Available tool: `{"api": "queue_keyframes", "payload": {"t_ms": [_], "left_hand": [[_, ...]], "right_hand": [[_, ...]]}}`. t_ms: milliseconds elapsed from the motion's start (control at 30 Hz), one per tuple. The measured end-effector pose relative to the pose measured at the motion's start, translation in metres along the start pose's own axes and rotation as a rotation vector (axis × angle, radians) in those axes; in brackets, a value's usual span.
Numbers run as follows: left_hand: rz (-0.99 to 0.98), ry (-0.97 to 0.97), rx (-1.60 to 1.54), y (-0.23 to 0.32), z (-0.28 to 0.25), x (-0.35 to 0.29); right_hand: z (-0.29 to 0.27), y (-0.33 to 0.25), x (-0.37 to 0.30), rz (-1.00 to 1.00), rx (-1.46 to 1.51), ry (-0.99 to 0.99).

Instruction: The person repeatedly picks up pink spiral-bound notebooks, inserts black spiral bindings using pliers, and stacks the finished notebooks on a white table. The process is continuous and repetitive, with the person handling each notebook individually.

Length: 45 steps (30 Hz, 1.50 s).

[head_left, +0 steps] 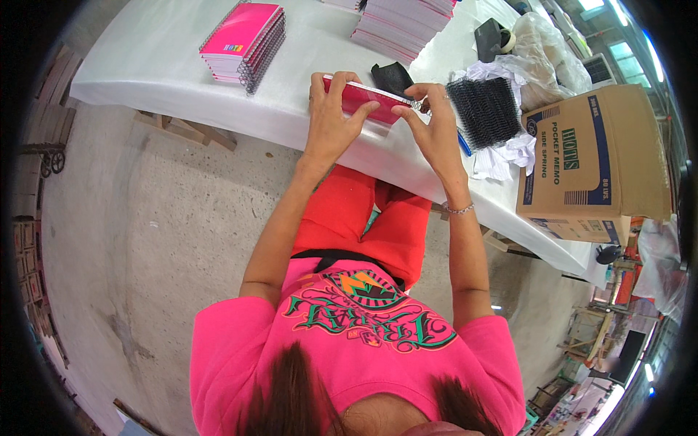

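Note:
Upright on its edge at the table's front, a small pink-red memo pad [362, 94] is held between my two hands. My left hand [331, 120] grips its left part, fingers behind and thumb on the cover. At the pad's right end, my right hand [434, 127] pinches close to a wire spiral coil [416, 105] that sticks out there; how far the coil runs into the pad is hidden. A heap of black spiral coils [483, 112] lies on white crumpled sheeting just right of my right hand. Behind the pad is a black object [392, 78] of unclear kind.
Spiral-bound pink notebooks [241, 30] are stacked at the table's left, and a taller stack of pads [404, 30] stands at the back. A blue tool [464, 143] lies by the coils. An open cardboard box [582, 149] and plastic bags [549, 54] crowd the right.

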State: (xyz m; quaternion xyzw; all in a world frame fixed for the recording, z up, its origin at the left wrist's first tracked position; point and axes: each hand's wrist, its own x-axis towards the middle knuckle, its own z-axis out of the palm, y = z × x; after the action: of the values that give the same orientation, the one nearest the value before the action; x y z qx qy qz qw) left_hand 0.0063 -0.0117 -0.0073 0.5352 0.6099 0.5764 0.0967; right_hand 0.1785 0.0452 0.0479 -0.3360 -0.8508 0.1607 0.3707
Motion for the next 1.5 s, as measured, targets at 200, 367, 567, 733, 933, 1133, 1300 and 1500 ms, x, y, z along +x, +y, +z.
{"api": "queue_keyframes", "payload": {"t_ms": [200,367,567,733,933,1133,1300,1500], "left_hand": [[0.022,-0.122,-0.042,-0.01,-0.013,0.01],[0.014,-0.241,-0.021,-0.017,-0.042,0.028],[0.059,-0.259,-0.025,-0.027,-0.058,0.027],[0.043,-0.276,-0.03,-0.021,-0.063,0.029],[0.124,-0.315,-0.068,-0.026,-0.043,0.035],[0.119,-0.282,-0.12,-0.032,-0.026,0.032],[0.096,-0.277,-0.13,-0.032,-0.022,0.031],[0.145,-0.253,-0.111,-0.036,-0.022,0.031]], "right_hand": [[-0.006,0.022,0.01,0.092,0.149,-0.201],[0.0,0.055,0.032,0.019,0.11,-0.281],[-0.011,0.066,0.024,0.116,0.068,-0.446],[-0.025,0.068,0.013,0.012,-0.134,-0.458],[-0.006,0.06,0.002,0.04,-0.079,-0.266],[-0.017,0.063,-0.001,0.522,1.089,-0.299],[-0.041,0.049,0.002,0.417,0.816,-0.545],[-0.044,0.035,0.005,0.285,0.715,-0.5]]}}
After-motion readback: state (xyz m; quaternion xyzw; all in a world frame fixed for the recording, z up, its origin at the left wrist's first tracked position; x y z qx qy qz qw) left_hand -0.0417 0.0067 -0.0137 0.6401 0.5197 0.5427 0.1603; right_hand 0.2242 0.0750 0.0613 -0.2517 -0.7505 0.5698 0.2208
